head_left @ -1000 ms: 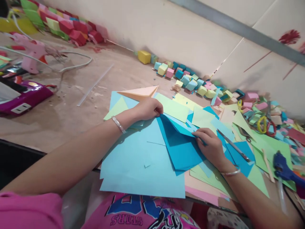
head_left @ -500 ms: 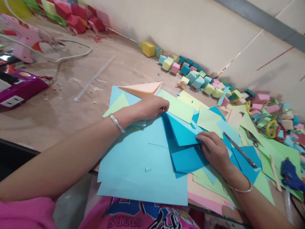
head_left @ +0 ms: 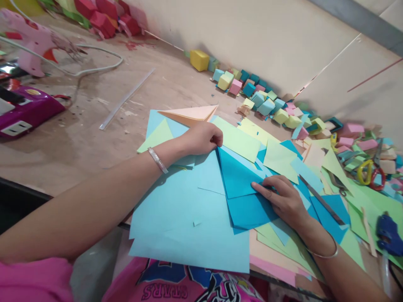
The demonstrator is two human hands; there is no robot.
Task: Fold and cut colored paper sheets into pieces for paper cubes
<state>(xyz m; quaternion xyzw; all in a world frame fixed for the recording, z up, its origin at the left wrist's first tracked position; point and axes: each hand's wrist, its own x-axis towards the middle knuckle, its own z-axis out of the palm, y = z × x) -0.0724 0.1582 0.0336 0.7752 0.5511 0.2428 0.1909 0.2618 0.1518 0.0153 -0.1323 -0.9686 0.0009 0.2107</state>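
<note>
A dark blue sheet of paper (head_left: 237,172) lies with its upper flap folded over, on top of a large light blue sheet (head_left: 182,209). My left hand (head_left: 206,137) is closed at the dark blue sheet's upper left corner, its fingertips pinched there. Resting on the folded flap, my right hand (head_left: 285,201) has its thumb stretched across the paper and its other fingers bent and apart from it. A peach folded sheet (head_left: 189,114) lies just beyond my left hand, and a pale green piece (head_left: 237,138) lies between the hands on the far side.
Paper scraps and a metal blade (head_left: 321,199) lie on the right, near scissors (head_left: 365,173) and a blue glue gun (head_left: 389,233). Several small paper boxes (head_left: 266,107) line the wall. At left are a pink glue gun (head_left: 30,42), a purple power strip (head_left: 30,111) and a clear stick (head_left: 127,99).
My right thumb has moved left from the flap's edge onto its face, and the flap lies flatter. My left hand keeps its pinch at the corner.
</note>
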